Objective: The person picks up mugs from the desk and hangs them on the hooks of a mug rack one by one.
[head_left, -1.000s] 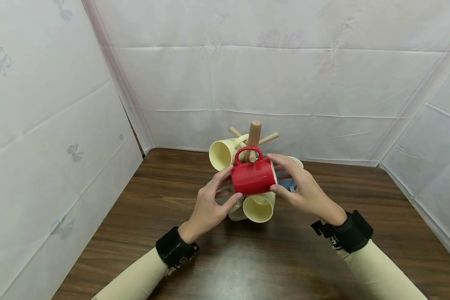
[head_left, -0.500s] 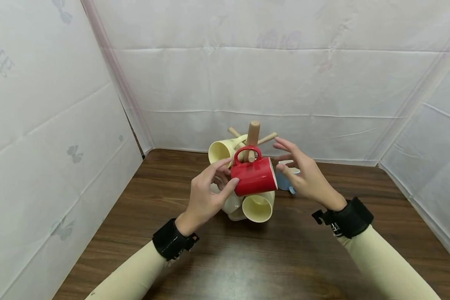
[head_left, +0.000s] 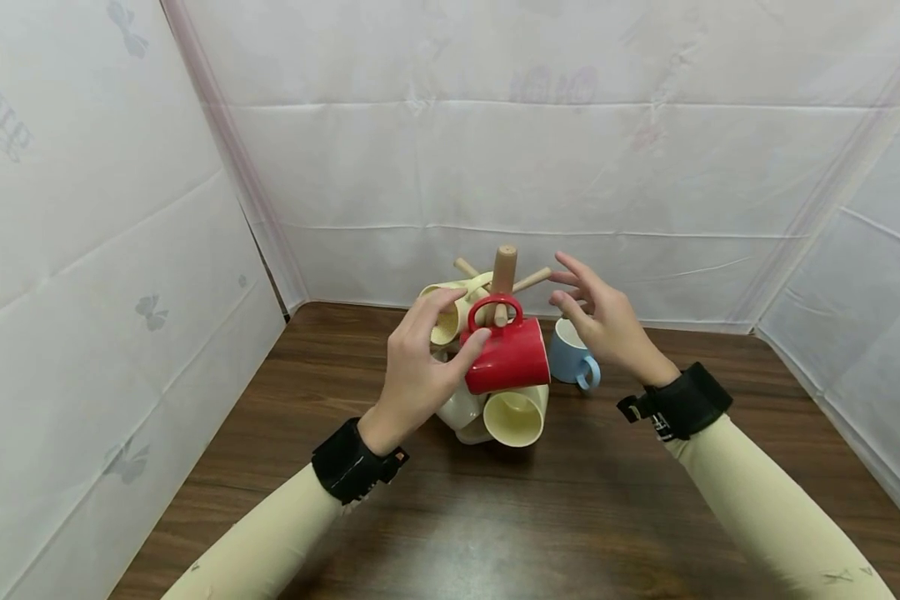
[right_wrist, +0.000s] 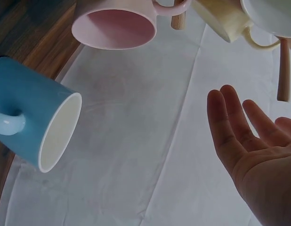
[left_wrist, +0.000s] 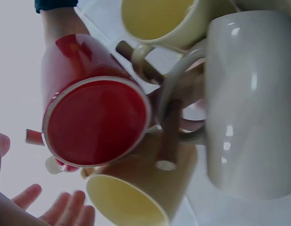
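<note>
A red mug (head_left: pixel 508 358) hangs on its side by its handle from a peg of a wooden mug tree (head_left: pixel 505 271). Just left of it is my left hand (head_left: pixel 418 362), fingers spread and thumb in front of the mug; the left wrist view shows these fingers apart from it. My right hand (head_left: pixel 609 323) is raised to the right of the tree, near a bare peg (head_left: pixel 534 279), and holds nothing. Pale yellow mugs (head_left: pixel 515 417) and a white mug (left_wrist: pixel 251 103) hang on the tree too. In the right wrist view a pink mug (right_wrist: pixel 115 29) shows, its handle at a peg.
A light blue mug (head_left: pixel 567 357) stands upright on the dark wooden table (head_left: pixel 585 500), right of the tree and below my right hand. White sheeting (head_left: pixel 330 167) walls in the table at the back and both sides.
Both hands have let go of the red mug, which stays on its peg. My right hand has moved up and away, uncovering the blue mug; the left fingers have opened and lifted.
</note>
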Demonstrator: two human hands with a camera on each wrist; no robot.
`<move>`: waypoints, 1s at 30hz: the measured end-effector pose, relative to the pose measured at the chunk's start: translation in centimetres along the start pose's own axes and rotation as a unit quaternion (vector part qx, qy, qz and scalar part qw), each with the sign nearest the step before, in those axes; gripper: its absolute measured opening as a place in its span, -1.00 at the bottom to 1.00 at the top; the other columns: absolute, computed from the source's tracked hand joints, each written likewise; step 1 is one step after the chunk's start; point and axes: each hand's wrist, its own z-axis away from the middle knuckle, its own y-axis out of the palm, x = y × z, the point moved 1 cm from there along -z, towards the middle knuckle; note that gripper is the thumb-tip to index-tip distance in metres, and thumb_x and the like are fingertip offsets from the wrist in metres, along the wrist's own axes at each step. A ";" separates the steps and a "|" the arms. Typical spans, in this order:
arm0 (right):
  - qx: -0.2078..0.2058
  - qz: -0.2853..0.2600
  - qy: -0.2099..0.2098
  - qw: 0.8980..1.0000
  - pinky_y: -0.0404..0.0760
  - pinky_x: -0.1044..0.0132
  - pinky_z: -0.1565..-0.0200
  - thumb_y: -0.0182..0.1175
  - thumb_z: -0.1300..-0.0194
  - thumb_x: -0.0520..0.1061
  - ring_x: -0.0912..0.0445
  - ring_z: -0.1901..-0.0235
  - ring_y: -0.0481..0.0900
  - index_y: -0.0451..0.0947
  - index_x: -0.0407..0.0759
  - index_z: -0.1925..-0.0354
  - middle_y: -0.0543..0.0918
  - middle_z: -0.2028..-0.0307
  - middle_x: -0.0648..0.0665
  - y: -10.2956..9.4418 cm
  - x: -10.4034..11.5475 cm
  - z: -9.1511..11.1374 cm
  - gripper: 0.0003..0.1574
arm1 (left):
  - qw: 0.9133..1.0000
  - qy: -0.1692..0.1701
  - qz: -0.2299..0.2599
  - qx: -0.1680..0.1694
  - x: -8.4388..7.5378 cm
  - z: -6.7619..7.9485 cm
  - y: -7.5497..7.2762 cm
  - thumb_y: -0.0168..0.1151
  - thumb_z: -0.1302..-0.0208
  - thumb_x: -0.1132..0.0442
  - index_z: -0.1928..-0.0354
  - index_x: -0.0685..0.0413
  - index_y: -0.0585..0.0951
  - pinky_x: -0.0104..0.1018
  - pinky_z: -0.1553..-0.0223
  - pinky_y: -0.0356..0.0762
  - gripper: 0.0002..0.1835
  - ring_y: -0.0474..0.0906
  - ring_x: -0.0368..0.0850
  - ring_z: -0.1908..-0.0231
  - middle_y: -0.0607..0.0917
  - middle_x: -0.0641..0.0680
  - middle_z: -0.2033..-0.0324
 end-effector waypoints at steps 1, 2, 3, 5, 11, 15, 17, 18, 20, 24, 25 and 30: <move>0.000 -0.003 0.002 1.000 0.61 0.04 0.29 0.15 -0.23 -0.33 0.06 0.26 0.59 0.15 -0.17 -0.35 0.52 -0.05 -0.30 -0.1 0.4 -0.2 -0.24 | 1.000 -0.003 0.001 0.006 0.1 -0.2 0.1 0.35 -0.03 0.22 -0.07 0.18 0.48 -0.09 0.14 0.53 -0.48 0.45 -0.04 0.08 0.56 0.13 0.10; 0.002 -0.006 0.006 1.000 0.62 0.05 0.29 0.14 -0.23 -0.34 0.07 0.27 0.59 0.17 -0.19 -0.34 0.52 -0.04 -0.32 -0.1 0.9 -0.4 -0.26 | 1.000 -0.007 -0.002 0.013 0.3 -0.2 0.3 0.35 -0.04 0.18 -0.10 0.16 0.47 -0.08 0.05 0.50 -0.45 0.43 -0.04 0.00 0.55 0.14 0.02; 0.004 -0.010 0.010 1.000 0.62 0.05 0.29 0.13 -0.23 -0.35 0.07 0.27 0.59 0.18 -0.22 -0.33 0.52 -0.03 -0.33 -0.1 1.2 -0.6 -0.28 | 1.000 -0.012 -0.005 0.020 0.6 -0.3 0.5 0.34 -0.05 0.14 -0.13 0.15 0.45 -0.07 -0.02 0.46 -0.43 0.39 -0.05 -0.07 0.52 0.15 -0.05; 0.009 -0.012 0.018 1.000 0.63 0.08 0.28 0.10 -0.26 -0.35 0.08 0.27 0.59 0.20 -0.25 -0.31 0.54 -0.01 -0.33 -0.2 1.6 -1.0 -0.33 | 0.999 -0.026 -0.017 0.036 1.1 -0.4 0.8 0.33 -0.08 0.06 -0.18 0.11 0.42 -0.07 -0.07 0.41 -0.38 0.32 -0.07 -0.15 0.48 0.14 -0.12; 0.019 -0.023 0.020 0.999 0.62 0.29 0.29 0.05 -0.32 -0.30 0.11 0.25 0.58 0.29 -0.27 -0.25 0.57 0.02 -0.26 0.1 1.5 -1.8 -0.47 | 0.992 -0.074 -0.050 0.088 1.9 -0.8 1.4 0.23 -0.11 -0.15 -0.28 -0.01 0.34 -0.01 -0.08 0.37 -0.28 0.20 -0.15 -0.24 0.36 0.03 -0.26; 0.016 -0.031 0.012 0.999 0.63 0.26 0.29 0.05 -0.32 -0.26 0.10 0.25 0.59 0.37 -0.28 -0.19 0.59 0.04 -0.24 0.3 1.2 -2.1 -0.54 | 0.987 -0.096 -0.061 0.112 2.3 -1.0 1.7 0.19 -0.12 -0.21 -0.30 -0.04 0.32 0.03 -0.10 0.33 -0.26 0.15 -0.17 -0.26 0.32 0.00 -0.28; 0.012 -0.032 0.008 0.999 0.64 0.17 0.30 0.06 -0.32 -0.26 0.09 0.26 0.60 0.40 -0.28 -0.15 0.60 0.07 -0.25 0.5 1.1 -2.2 -0.57 | 0.985 -0.102 -0.064 0.120 2.4 -1.1 1.7 0.18 -0.12 -0.22 -0.31 -0.04 0.32 0.04 -0.12 0.32 -0.25 0.14 -0.16 -0.27 0.32 0.00 -0.28; 0.009 -0.032 0.007 0.999 0.64 0.12 0.30 0.06 -0.32 -0.26 0.09 0.27 0.60 0.41 -0.28 -0.14 0.60 0.08 -0.26 0.5 1.1 -2.3 -0.58 | 0.985 -0.103 -0.064 0.122 2.5 -1.1 1.8 0.18 -0.12 -0.23 -0.30 -0.04 0.32 0.04 -0.13 0.30 -0.25 0.14 -0.15 -0.27 0.32 0.00 -0.29; 0.005 -0.033 0.008 0.999 0.64 0.06 0.30 0.06 -0.32 -0.25 0.10 0.28 0.60 0.43 -0.27 -0.12 0.61 0.11 -0.26 0.6 1.0 -2.4 -0.60 | 0.985 -0.103 -0.066 0.125 2.6 -1.1 1.8 0.17 -0.13 -0.23 -0.30 -0.03 0.32 0.04 -0.14 0.28 -0.25 0.14 -0.14 -0.27 0.32 -0.01 -0.28; 0.002 -0.042 0.012 0.999 0.63 0.02 0.30 0.05 -0.33 -0.24 0.10 0.29 0.60 0.45 -0.26 -0.09 0.62 0.14 -0.26 0.7 0.9 -2.4 -0.63 | 0.985 -0.096 -0.070 0.125 2.7 -1.2 1.9 0.16 -0.14 -0.24 -0.27 -0.01 0.37 0.05 -0.16 0.26 -0.28 0.17 -0.10 -0.26 0.34 0.01 -0.27; 0.002 -0.044 0.014 0.999 0.63 0.03 0.29 0.05 -0.33 -0.23 0.10 0.29 0.60 0.46 -0.26 -0.09 0.62 0.14 -0.26 0.8 0.9 -2.4 -0.64 | 0.985 -0.095 -0.070 0.125 2.7 -1.2 1.9 0.16 -0.14 -0.24 -0.26 -0.01 0.39 0.05 -0.15 0.27 -0.29 0.18 -0.09 -0.26 0.34 0.02 -0.27; 0.001 -0.049 0.014 0.999 0.63 0.02 0.28 0.04 -0.35 -0.22 0.12 0.28 0.60 0.46 -0.27 -0.08 0.63 0.15 -0.25 0.8 0.8 -2.5 -0.65 | 0.985 -0.093 -0.072 0.127 2.8 -1.3 1.9 0.14 -0.15 -0.23 -0.22 0.01 0.43 0.05 -0.15 0.27 -0.32 0.20 -0.08 -0.24 0.34 0.08 -0.27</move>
